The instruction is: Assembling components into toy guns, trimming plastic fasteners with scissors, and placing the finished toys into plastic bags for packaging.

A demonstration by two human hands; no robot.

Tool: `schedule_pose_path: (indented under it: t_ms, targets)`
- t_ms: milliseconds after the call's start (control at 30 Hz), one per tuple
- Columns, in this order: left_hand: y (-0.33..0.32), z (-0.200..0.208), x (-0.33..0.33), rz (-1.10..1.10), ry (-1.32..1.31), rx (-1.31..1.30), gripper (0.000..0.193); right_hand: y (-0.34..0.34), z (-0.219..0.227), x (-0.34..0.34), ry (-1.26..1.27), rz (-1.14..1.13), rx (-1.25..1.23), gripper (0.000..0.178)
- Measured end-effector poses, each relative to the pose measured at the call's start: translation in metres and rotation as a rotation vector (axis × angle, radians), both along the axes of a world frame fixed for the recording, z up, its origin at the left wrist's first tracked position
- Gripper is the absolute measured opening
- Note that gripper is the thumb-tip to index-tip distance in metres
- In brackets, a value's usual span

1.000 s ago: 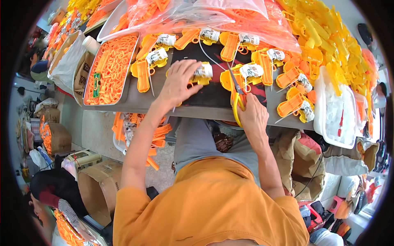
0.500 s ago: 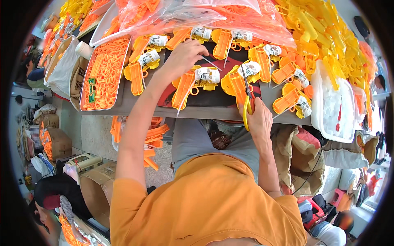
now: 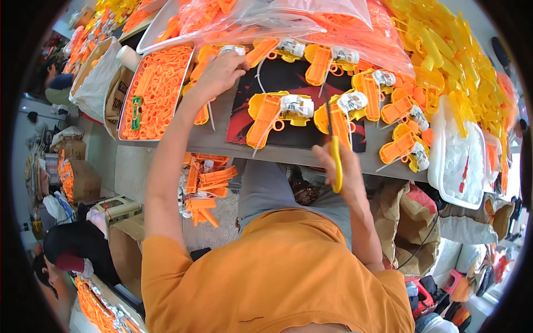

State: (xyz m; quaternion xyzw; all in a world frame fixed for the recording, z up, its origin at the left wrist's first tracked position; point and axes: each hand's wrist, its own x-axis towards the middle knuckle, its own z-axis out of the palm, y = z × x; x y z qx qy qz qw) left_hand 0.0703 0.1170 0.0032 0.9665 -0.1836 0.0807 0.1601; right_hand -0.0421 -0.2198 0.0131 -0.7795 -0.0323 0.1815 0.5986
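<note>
My right hand (image 3: 351, 173) is closed around yellow-handled scissors (image 3: 336, 164), their dark blades pointing away from me. Just beyond the blades lies an orange-and-yellow toy gun (image 3: 333, 123) with a white part on it. Left of that, a similar toy gun (image 3: 264, 121) rests on the dark red-and-black mat (image 3: 288, 139), a thin pale strip hanging across its grip. My left hand (image 3: 221, 72) reaches over the toy guns at the far left, fingers curled downward. It covers most of one toy gun, and what its fingertips hold is hidden. Near them a thin white strip (image 3: 260, 76) curves down.
Several more toy guns (image 3: 317, 64) lie in rows. A tray of small orange parts (image 3: 184, 83) stands left; a white tub (image 3: 438, 161) with clear pieces and a red screwdriver (image 3: 464, 171) is right. Yellow parts (image 3: 438, 44) pile behind. A paper sack (image 3: 397, 238) stands below right.
My left hand has moved left, from beside the middle toy gun to the far-left ones. My right hand has drawn the scissors back toward me. The whole view has shifted slightly.
</note>
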Motion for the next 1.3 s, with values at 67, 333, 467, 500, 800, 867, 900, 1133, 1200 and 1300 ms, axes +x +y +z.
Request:
schedule_pose_path:
  t_ms: [67, 333, 467, 500, 800, 867, 900, 1133, 1200, 1300]
  targets:
    - [0.001, -0.008, -0.004, 0.241, -0.113, 0.067, 0.029, 0.031, -0.002, -0.005, 0.225, 0.170, 0.200, 0.040]
    - [-0.032, -0.029, 0.007, 0.267, -0.013, 0.275, 0.030, 0.117, -0.037, -0.018, 0.742, 0.344, 0.520, 0.048]
    - [-0.012, -0.023, 0.005, 0.274, -0.057, 0.111, 0.019, 0.109, -0.042, -0.005, 0.687, 0.196, 0.536, 0.048]
    - [-0.010, -0.019, 0.003, 0.301, -0.046, 0.004, 0.016, 0.109, -0.042, 0.000, 0.696, 0.149, 0.542, 0.047]
    - [-0.021, -0.024, -0.017, 0.313, -0.240, 0.050, 0.014, 0.160, -0.039, 0.033, 0.672, 0.099, 0.647, 0.075]
    - [-0.020, -0.024, -0.019, 0.357, -0.174, -0.025, 0.013, 0.172, -0.038, 0.038, 0.627, 0.077, 0.600, 0.079]
    - [-0.019, -0.025, -0.018, 0.358, -0.192, 0.014, 0.014, 0.176, -0.038, 0.041, 0.580, 0.052, 0.554, 0.082]
    - [-0.018, -0.029, -0.020, 0.371, -0.221, 0.068, 0.016, 0.187, -0.049, 0.044, 0.523, 0.044, 0.532, 0.081]
    - [-0.017, -0.030, -0.020, 0.368, -0.214, 0.068, 0.016, 0.188, -0.049, 0.044, 0.528, 0.045, 0.541, 0.080]
    - [-0.018, -0.030, -0.020, 0.369, -0.203, 0.068, 0.015, 0.189, -0.048, 0.044, 0.525, 0.040, 0.552, 0.077]
